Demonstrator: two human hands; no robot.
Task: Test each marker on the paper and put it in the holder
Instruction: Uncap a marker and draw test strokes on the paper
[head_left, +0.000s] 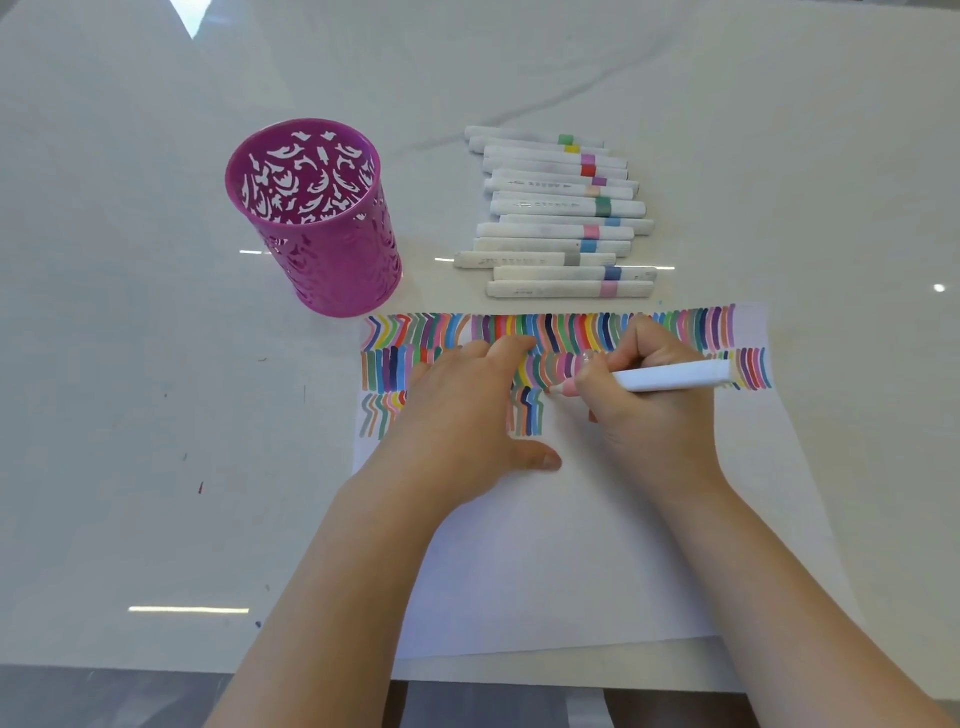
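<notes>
Blank paper (571, 545) lay nearest, at the table (156, 467) edge. Left hand (462, 410) pressed it flat, fingers straight, thumb spread. Right hand (644, 400) fingers were clamped on a pink-tipped marker (670, 375), its tip touching the third row of strokes. Beyond, the purple cut-out holder (353, 270) stood apparently empty, near a row of capped markers (561, 208). Judgement: testing was in hand; nearly all markers remained to be stowed.

An open lane of white glossy bench (431, 208) runs between the upright magenta cut-out metal holder (332, 260) and the row of white capped markers (558, 213). The holder's mouth faces up, unblocked. The left hand (467, 410) and the right hand (644, 410), which grips a white pink-tipped marker (670, 376), cover the middle of the white colour-striped paper sheet (571, 545). Open bench stretches left of it.
</notes>
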